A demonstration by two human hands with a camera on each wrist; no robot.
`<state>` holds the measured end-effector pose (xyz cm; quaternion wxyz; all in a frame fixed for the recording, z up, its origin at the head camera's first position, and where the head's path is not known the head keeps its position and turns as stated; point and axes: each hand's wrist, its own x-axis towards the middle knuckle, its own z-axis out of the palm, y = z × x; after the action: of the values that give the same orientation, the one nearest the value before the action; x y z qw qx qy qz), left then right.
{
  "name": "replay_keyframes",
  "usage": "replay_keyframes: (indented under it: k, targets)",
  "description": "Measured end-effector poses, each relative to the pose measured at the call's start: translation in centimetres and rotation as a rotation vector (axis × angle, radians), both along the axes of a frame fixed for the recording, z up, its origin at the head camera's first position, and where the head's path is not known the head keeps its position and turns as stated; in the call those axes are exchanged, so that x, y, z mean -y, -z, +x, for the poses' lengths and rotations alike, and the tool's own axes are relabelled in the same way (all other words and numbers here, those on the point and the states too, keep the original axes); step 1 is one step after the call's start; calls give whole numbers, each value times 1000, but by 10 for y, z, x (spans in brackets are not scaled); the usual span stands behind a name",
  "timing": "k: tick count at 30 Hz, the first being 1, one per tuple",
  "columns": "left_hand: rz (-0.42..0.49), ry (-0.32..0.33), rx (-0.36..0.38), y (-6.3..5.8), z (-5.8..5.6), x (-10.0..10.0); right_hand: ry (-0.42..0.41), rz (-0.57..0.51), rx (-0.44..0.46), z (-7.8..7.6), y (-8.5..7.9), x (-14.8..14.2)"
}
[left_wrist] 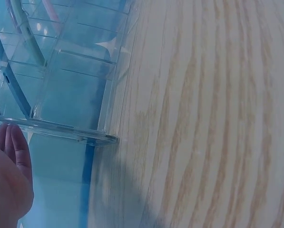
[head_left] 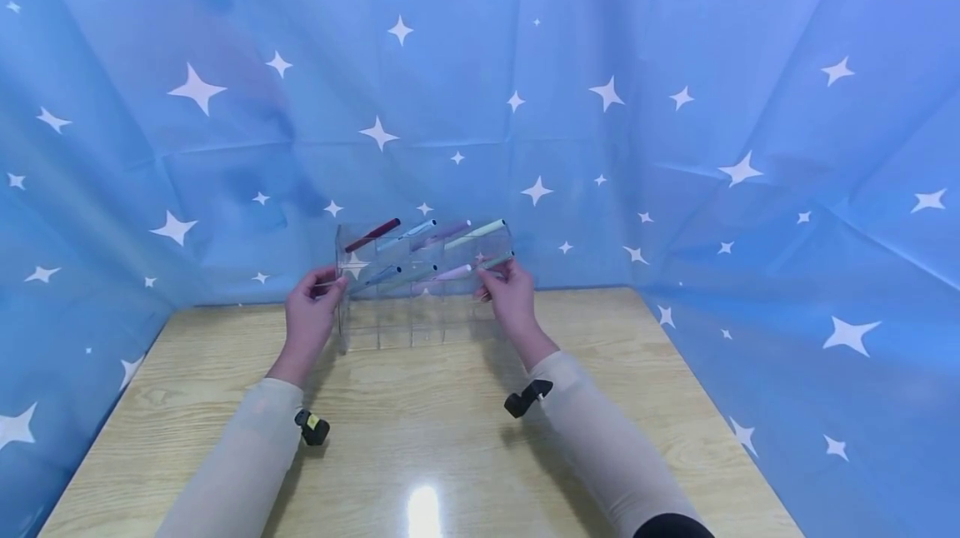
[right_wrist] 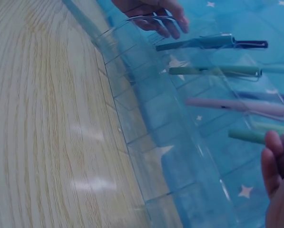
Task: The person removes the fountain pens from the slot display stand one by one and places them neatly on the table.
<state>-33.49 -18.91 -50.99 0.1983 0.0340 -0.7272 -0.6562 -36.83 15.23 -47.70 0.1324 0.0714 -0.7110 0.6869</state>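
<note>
The left hand (head_left: 311,311) grips the clear rack (head_left: 395,338) at its left edge; at its right, the right hand (head_left: 514,295) seemingly pinches a green pen (right_wrist: 246,135), likely seating it; next calls for sliding.

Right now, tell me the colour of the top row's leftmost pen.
Dark red; that pen shows best in the head view.

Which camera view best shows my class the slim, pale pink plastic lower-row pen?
The right wrist view: the slim, pale pink plastic pen appears largest there, its length and clip visible. The head view shows it small, in the clear plastic rack; the left wrist view shows only part, cut off at the top edge.
</note>
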Motion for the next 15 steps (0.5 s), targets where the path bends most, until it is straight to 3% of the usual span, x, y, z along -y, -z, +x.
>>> replay_keyframes:
  k: [6,15]
  targets:
    - [19,5,27,0,-4,1,47,-41,-28,1,-5,-7]
    - [28,4,33,-1,-2,1,41,-58,-108,9,-16,-22]
